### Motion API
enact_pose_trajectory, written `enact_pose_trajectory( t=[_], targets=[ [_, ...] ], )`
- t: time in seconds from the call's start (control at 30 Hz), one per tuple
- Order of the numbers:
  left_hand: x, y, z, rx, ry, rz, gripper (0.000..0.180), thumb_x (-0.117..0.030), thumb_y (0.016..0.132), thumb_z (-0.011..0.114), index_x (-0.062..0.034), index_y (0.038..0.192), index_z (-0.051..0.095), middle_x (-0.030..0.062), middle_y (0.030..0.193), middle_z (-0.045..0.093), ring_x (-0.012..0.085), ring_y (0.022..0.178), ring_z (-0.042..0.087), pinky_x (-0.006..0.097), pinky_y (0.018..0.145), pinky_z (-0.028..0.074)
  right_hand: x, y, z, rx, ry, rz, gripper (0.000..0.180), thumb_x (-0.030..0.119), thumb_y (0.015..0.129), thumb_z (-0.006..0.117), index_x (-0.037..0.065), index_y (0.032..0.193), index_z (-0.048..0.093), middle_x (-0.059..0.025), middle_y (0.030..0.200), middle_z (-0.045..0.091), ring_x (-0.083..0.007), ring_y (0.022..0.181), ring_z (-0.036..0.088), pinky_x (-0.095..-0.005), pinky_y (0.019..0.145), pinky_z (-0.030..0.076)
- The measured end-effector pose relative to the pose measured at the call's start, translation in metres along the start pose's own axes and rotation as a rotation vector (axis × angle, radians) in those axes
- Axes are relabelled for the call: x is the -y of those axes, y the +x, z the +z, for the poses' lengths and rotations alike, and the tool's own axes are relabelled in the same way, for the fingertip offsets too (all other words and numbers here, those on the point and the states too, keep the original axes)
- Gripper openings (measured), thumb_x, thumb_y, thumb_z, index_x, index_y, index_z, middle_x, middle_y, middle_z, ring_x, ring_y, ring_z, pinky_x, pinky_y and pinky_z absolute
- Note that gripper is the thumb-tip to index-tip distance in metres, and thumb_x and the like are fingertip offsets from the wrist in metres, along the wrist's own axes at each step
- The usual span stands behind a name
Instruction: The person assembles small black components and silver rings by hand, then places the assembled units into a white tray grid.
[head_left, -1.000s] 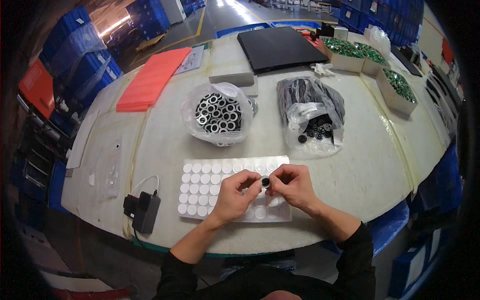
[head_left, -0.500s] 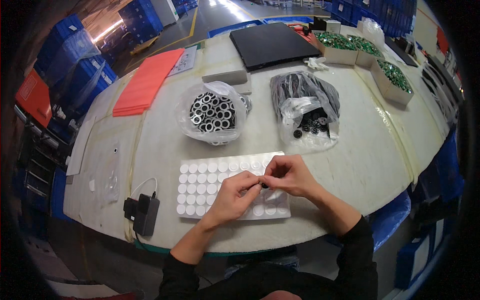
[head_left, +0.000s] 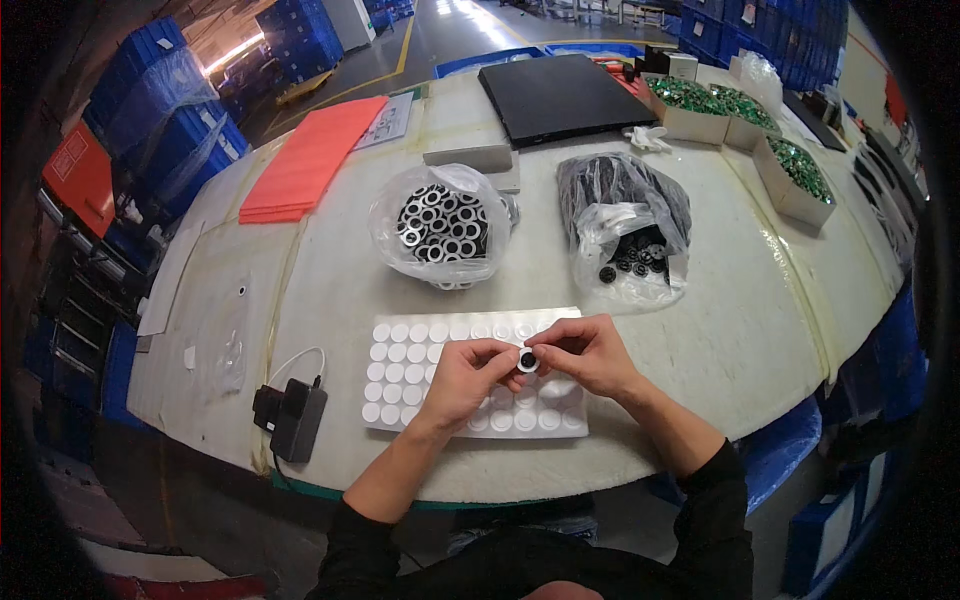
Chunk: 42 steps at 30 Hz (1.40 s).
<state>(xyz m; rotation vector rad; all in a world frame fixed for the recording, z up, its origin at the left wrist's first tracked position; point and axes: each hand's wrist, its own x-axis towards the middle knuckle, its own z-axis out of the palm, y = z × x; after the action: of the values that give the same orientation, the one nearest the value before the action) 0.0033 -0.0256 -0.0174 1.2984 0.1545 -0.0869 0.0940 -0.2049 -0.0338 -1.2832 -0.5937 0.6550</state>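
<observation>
Between the fingertips of both hands is a small round black part with a white ring [head_left: 528, 360]. My left hand [head_left: 468, 380] pinches its left side, and my right hand [head_left: 588, 355] pinches its right side. Just below them lies a sheet of round white stickers [head_left: 408, 372] in rows, partly hidden by my hands and wrists. Farther off, a clear plastic bag [head_left: 385, 240] is full of black and white rings [head_left: 440, 222]. To its right, another plastic bag [head_left: 600, 225] holds small black round parts [head_left: 640, 255].
A black power adapter [head_left: 298, 420] with a cable lies left of the sheet. Orange-red sheets [head_left: 310, 160], a black flat panel [head_left: 560, 98] and a grey block [head_left: 470, 158] lie farther back. Boxes of green parts [head_left: 795, 170] stand at the far right.
The part between my fingers has turned, so its white ring now faces up toward view. The whole scene has shifted slightly right in the picture.
</observation>
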Motion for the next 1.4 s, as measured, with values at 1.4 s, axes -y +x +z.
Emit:
enact_pose_trajectory(
  t=[1.4],
  targets=[
    [-0.008, -0.002, 0.004, 0.018, 0.271, 0.091, 0.015, -0.004, 0.082, 0.065, 0.0052, 0.094, 0.066, 0.0069, 0.079, 0.066, 0.0088, 0.067, 0.06, 0.022, 0.06, 0.049, -0.002, -0.006, 0.01, -0.075, -0.07, -0.06, 0.014, 0.005, 0.083, 0.065, -0.005, 0.094, 0.067, -0.0057, 0.08, 0.068, -0.0083, 0.071, 0.062, -0.0227, 0.066, 0.052]
  ],
)
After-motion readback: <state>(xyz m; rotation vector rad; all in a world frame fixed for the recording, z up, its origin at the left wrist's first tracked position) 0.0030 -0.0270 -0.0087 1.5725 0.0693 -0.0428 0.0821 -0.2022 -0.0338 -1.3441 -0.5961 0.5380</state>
